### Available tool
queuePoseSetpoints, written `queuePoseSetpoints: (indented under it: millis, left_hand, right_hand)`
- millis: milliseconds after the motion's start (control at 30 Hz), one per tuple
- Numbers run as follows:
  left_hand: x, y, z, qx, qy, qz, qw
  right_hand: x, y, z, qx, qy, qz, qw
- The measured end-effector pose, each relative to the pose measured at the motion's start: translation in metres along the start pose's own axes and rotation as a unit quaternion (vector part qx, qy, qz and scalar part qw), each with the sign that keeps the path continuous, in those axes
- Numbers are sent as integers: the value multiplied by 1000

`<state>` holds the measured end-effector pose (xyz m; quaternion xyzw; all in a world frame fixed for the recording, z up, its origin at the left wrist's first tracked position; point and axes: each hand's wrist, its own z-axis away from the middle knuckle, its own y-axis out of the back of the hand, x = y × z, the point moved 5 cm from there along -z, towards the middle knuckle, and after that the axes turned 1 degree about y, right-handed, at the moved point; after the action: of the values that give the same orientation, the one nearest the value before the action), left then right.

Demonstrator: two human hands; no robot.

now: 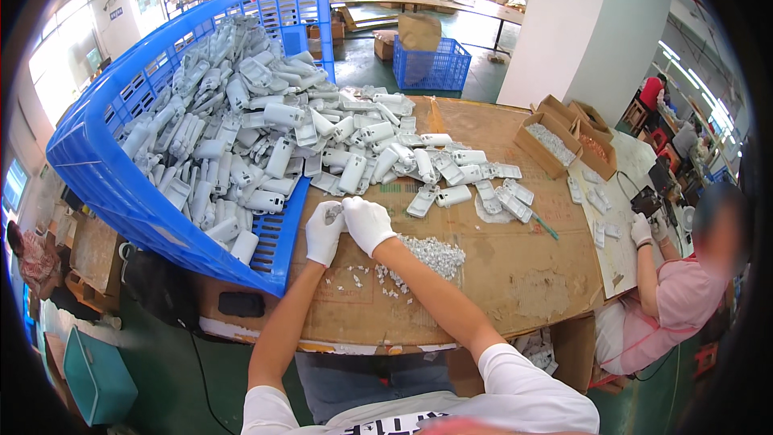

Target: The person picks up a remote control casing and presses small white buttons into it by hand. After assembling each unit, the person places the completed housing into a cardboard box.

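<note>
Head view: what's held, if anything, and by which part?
A small greyish piece seems pinched in the gloved left hand, with the gloved right hand close beside it; which part is gripped can't be told.

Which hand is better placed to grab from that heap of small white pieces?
Probably the right hand: it is nearer the heap of small white pieces, while the left hand sits closer to the blue crate.

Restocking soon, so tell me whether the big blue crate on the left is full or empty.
Full: white casings heap high inside the blue crate and spill onto the brown cardboard.
</note>
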<state>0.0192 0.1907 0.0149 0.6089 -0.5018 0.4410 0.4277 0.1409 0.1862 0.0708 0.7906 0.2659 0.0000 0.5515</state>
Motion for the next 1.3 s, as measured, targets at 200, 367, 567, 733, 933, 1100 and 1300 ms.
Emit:
queuePoseSetpoints:
  millis: [200, 367, 567, 733, 933, 1100, 1300]
  left_hand:
    - [-10, 3, -5, 15, 9, 59, 998]
    - [1, 1, -4, -4, -9, 6, 1000]
    - [8, -3, 0, 1, 15, 32, 999]
    - [4, -1, 5, 3, 5, 47, 999]
    - [5, 8, -1, 5, -27, 4, 1000]
    - [30, -6, -1, -10, -70, -69, 995]
    - [18, 7, 0, 43, -70, -105, 991]
  right_hand:
    - [-3, 3, -2, 9, -35, -69, 997]
    - [11, 5, -7, -14, -68, -155, 985]
    - [12, 1, -4, -20, -84, -140, 986]
    - [10, 2, 2, -2, -70, -166, 984]
    - [10, 5, -6, 44, -61, -140, 987]
    - [34, 10, -10, 42, -99, -273, 956]
    - [27, 13, -13, -22, -70, -246, 966]
